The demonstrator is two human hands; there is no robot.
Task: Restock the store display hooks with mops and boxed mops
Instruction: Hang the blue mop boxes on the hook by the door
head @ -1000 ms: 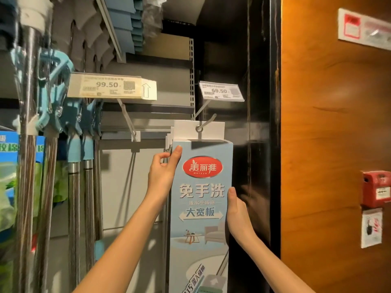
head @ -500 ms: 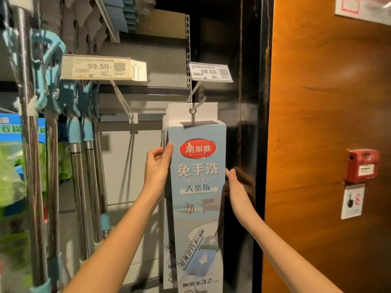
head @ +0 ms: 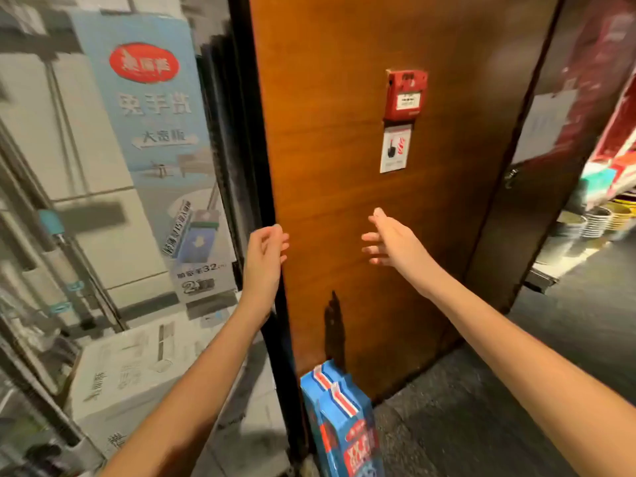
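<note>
Two-handed, reaching forward and gripping nothing.
Holding left hand (head: 265, 249) loosely curled and empty at the dark edge of wooden panel (head: 344, 166); spreading right hand (head: 389, 241), fingers relaxed and empty, before that panel. Seeing pale-blue boxed mop (head: 155, 132) hanging at left, blurred, apart from both hands, and blue packs (head: 340, 418) leaning at the panel's foot.

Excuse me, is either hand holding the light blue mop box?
No, the left hand and right hand are empty, apart from the light blue mop box.
</note>
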